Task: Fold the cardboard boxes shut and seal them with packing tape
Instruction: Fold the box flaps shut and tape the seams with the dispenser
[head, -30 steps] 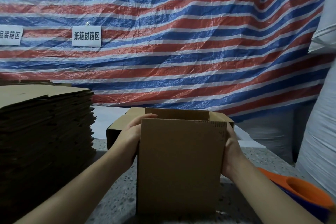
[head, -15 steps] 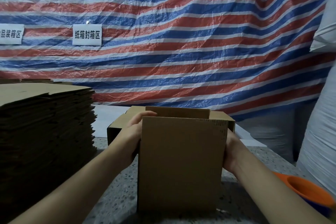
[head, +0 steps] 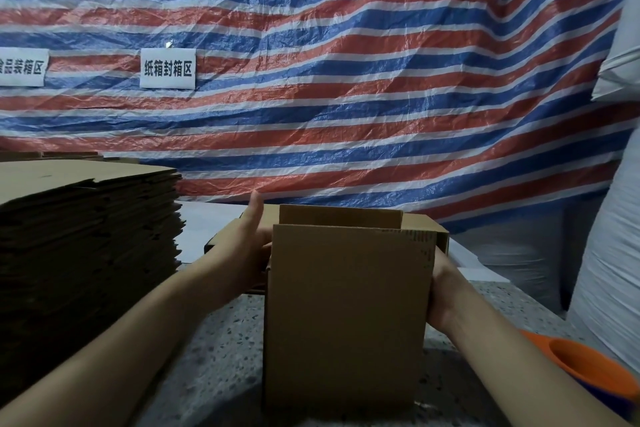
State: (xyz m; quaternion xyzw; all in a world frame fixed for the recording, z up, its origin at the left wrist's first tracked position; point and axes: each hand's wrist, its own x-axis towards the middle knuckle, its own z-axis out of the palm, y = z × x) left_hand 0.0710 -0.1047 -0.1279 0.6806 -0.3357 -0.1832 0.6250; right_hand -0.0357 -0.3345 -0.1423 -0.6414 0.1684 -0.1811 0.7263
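Observation:
A brown cardboard box (head: 346,315) stands upright on the speckled table (head: 221,357), its top flaps raised. My left hand (head: 242,250) presses against its left side, thumb lifted and pointing up above the box edge. My right hand (head: 440,291) holds the right side, its fingers hidden behind the box. A second cardboard box (head: 436,229) sits just behind, mostly hidden. At the lower right lies an orange and blue tape dispenser (head: 588,374).
A tall stack of flat cardboard sheets (head: 86,253) fills the left side. A red, white and blue striped tarp (head: 346,80) with two white signs hangs behind. A white woven sack (head: 609,270) stands at the right.
My left thumb has lifted off the box's top corner and now points upward. The box and my right hand stay almost where they were.

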